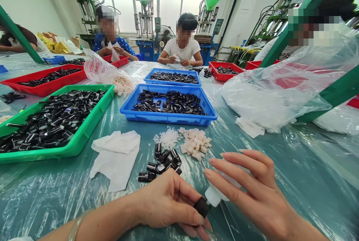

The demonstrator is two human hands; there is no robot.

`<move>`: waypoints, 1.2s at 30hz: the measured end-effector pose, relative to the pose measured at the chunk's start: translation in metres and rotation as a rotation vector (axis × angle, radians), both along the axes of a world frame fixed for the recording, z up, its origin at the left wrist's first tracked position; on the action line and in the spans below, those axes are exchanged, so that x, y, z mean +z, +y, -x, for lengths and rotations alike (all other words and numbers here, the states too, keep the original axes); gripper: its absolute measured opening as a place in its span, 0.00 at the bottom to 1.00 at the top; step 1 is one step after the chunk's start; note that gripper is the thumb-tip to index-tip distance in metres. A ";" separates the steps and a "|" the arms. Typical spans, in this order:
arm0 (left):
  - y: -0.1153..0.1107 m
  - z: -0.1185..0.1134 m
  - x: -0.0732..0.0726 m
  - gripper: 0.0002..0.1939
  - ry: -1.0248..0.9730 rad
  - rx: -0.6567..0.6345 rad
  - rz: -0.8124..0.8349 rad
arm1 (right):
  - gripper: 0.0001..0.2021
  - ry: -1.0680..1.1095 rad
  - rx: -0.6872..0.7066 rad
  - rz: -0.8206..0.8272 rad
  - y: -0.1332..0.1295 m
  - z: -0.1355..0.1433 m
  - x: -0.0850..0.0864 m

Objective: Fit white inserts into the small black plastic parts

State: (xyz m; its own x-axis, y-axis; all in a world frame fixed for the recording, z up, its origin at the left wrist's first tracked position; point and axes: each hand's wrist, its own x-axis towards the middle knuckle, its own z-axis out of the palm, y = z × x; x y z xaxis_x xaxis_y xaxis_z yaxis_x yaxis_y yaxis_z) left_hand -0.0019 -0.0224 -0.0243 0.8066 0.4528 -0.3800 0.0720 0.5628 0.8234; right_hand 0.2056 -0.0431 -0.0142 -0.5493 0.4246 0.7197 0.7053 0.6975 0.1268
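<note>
1. The table (297,181) is being covered by a clear, shiny sheet.
2. At the far side, small things are being handled by a person in a white shirt (182,49).
3. Two blue trays (168,117) are being filled up by many small black parts, one tray behind the other.
4. On the left, more black parts are being held by a green tray (42,155) and, behind it, a red tray (45,90).
5. On the right, table space is being taken up by a big clear bag (269,99), with a green beam (280,45) slanting past it.
6. A white cloth (117,158) is being left flat near the green tray.
7. The space just past the hands is being blocked by a heap of black parts (165,161), with clear bits (168,138) and pale chips (195,144) behind it.
8. A thin rod (228,222) is being partly hidden under the bottle.
9. One black part (201,207) is being pinched by the left hand (171,203), its thumb and fingers closed on it. The part's end is being left sticking out.
10. A white bottle (213,196) is being held tilted under the right hand (252,185), whose long fingers are being kept slightly apart. The thumb is being hidden.
11. The bottle's tip is being kept right at the black part's end.
</note>
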 end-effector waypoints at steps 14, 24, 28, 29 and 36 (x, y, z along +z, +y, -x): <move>0.000 -0.001 0.001 0.09 -0.008 0.005 0.025 | 0.12 0.051 -0.039 0.019 -0.002 0.007 -0.001; -0.001 -0.002 0.003 0.08 -0.018 0.020 0.011 | 0.13 0.140 -0.019 0.101 0.003 0.010 -0.004; -0.001 -0.002 0.004 0.08 -0.015 0.030 0.021 | 0.13 0.105 -0.001 0.113 0.005 0.009 -0.001; -0.001 -0.002 0.005 0.09 -0.015 0.033 0.027 | 0.13 0.104 0.001 0.112 0.005 0.009 0.000; -0.001 -0.001 0.004 0.09 -0.016 0.037 0.049 | 0.14 0.097 0.040 0.133 0.006 0.003 -0.005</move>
State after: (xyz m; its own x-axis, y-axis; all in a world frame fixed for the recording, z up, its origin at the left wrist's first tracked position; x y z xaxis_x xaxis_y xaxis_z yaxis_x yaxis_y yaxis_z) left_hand -0.0009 -0.0231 -0.0202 0.7962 0.4634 -0.3891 0.0374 0.6041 0.7960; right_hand 0.2022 -0.0371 -0.0193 -0.4982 0.4987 0.7093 0.6811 0.7313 -0.0357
